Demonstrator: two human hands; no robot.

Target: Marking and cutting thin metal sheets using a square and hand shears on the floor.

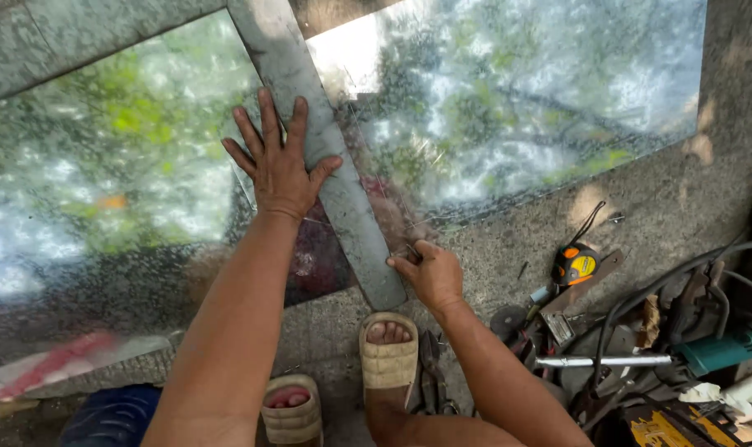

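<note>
A big glass sheet (508, 108) lies flat on the concrete floor (682, 207). Across it runs my metal square (343, 190). My left hand (278, 161) presses it flat, arm straight, fingers spread open. My right hand (432, 273), at the square's near end, pinches a small cutter (411, 251), mostly hidden. A tape measure (576, 265) sits nearby.

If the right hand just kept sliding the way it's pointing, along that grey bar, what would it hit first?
Probably the left hand, pressed flat on the straightedge further up the glass sheet. The right hand pinches a small tool I cannot identify.
</note>
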